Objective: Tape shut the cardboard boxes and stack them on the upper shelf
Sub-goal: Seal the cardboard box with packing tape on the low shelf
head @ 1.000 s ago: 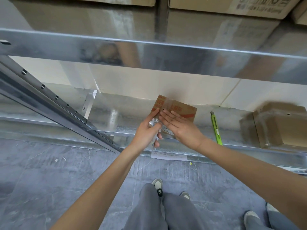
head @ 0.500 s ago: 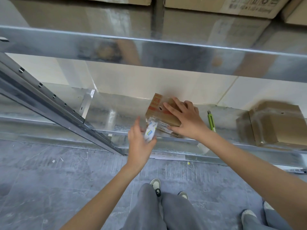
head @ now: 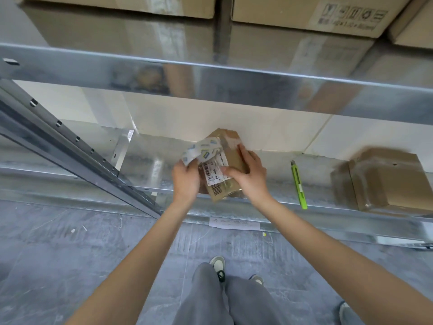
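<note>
A small cardboard box [head: 234,156] with a white barcode label [head: 214,171] stands tilted on the lower metal shelf [head: 269,181]. My right hand [head: 249,175] grips it from the right, thumb on the label. My left hand [head: 186,180] pinches the end of a strip of printed tape [head: 202,152] that runs up and across to the box's top. Large cardboard boxes [head: 307,14] stand on the upper shelf [head: 210,76] above.
A green utility knife [head: 298,186] lies on the lower shelf right of the box. Another taped cardboard box [head: 386,181] sits at the far right. A slanted metal upright [head: 70,141] crosses on the left. My legs and shoes are on the grey floor below.
The box has been turned so its labelled face is toward me. My left hand rose from below the shelf edge and now holds tape stretched over the box. My right hand shifted to its right side.
</note>
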`<action>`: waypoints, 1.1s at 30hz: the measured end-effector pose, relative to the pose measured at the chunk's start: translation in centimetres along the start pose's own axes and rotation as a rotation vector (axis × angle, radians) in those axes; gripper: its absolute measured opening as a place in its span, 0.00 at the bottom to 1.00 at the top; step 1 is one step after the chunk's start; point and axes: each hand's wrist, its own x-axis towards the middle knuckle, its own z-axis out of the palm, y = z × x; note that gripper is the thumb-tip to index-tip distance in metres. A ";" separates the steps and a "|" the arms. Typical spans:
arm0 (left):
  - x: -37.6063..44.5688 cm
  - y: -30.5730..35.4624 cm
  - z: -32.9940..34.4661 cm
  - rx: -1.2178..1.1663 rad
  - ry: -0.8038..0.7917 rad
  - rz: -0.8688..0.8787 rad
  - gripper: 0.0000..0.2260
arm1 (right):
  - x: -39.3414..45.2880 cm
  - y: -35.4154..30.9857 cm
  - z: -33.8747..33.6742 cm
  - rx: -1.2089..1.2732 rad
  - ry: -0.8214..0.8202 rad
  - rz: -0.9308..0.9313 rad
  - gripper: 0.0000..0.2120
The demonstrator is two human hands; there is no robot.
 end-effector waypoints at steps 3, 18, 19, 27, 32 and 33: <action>1.7 0.5 -1.5 0.198 -0.149 0.136 0.12 | -0.4 1.2 -0.9 0.376 -0.126 0.151 0.41; 1.9 1.4 1.0 0.673 -0.064 0.194 0.15 | -0.7 0.6 1.5 -0.650 -0.016 -0.174 0.65; 1.9 1.4 0.9 0.673 -0.068 0.192 0.14 | -0.8 0.4 2.0 -0.693 -0.003 -0.189 0.67; 1.6 2.0 -1.5 0.572 -0.126 0.137 0.07 | -0.4 0.3 2.4 -0.697 0.006 -0.213 0.64; 1.1 2.6 -3.1 0.696 -0.093 0.196 0.04 | -0.3 0.4 2.3 -0.707 -0.022 -0.182 0.64; 0.9 2.7 -3.3 0.768 -0.079 0.237 0.02 | -0.3 0.5 2.3 -0.709 -0.026 -0.177 0.64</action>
